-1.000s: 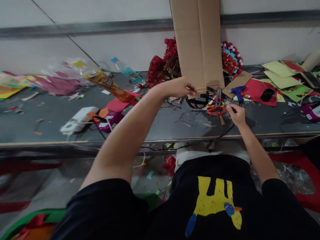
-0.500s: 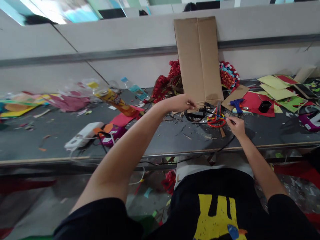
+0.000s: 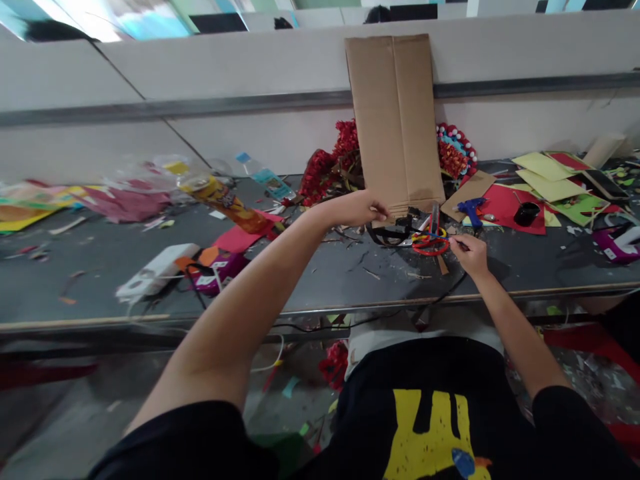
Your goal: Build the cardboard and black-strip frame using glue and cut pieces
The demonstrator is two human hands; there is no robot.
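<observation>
My left hand (image 3: 363, 207) reaches across the dark table (image 3: 100, 267) and pinches the lower edge of a tall brown cardboard sheet (image 3: 395, 120) that leans on the back wall. My right hand (image 3: 467, 253) rests on the table with fingers closed on a thin dark stick-like thing that I cannot make out. Its tip points at a pile of red-handled scissors and coloured loops (image 3: 430, 241). A black loop of strap (image 3: 393, 233) lies between both hands.
A blue glue gun (image 3: 473, 207), red and yellow-green paper sheets (image 3: 550, 177) and a black cup (image 3: 527, 213) lie to the right. Red flower decorations (image 3: 330, 163) stand behind. A white power strip (image 3: 155, 270), a bottle (image 3: 265, 175) and scraps lie left.
The camera tilted up, bringing the top of the cardboard and the wall into view. Both hands stay almost where they were.
</observation>
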